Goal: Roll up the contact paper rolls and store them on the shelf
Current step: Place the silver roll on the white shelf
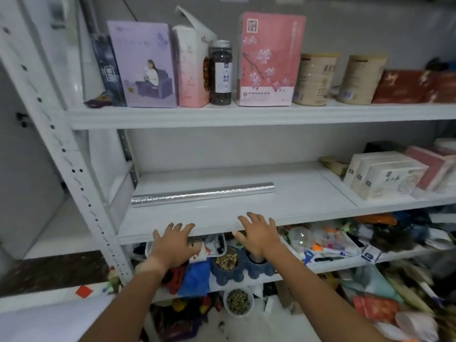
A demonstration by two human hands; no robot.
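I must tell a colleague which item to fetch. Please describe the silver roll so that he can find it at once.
Look at the white shelving unit and find its middle shelf, below the row of boxes and cans. The silver roll lies flat on the left part of that shelf, lengthwise along it. It is the only long, shiny, embossed tube there; the cream boxes to the right are rectangular.

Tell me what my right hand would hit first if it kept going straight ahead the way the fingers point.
Probably the silver contact paper roll. Your right hand is open at the front edge of the middle shelf, fingers aimed inward toward the roll's right end; depth is unclear, so it might slip past it to the back wall.
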